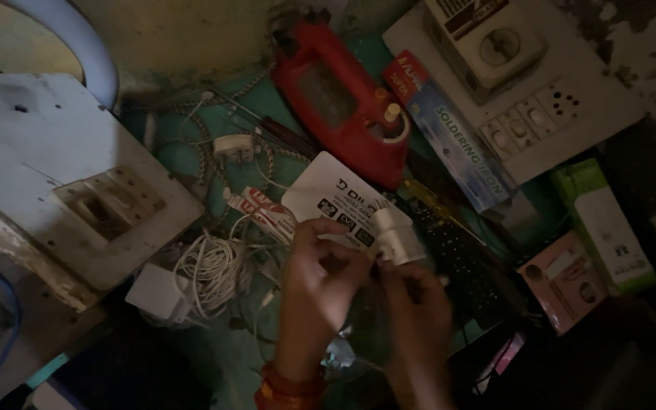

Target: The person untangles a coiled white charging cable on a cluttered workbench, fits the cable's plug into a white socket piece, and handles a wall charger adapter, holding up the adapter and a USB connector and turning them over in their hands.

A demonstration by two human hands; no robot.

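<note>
— Dim, cluttered worktop (229,357). What have the hands got?
— Left hand (320,281) and right hand (419,304), fingers curled, pinch a small white plug adapter (398,237) together. Coiled white cable (210,273) lies left; red iron (343,99) beyond them.
</note>
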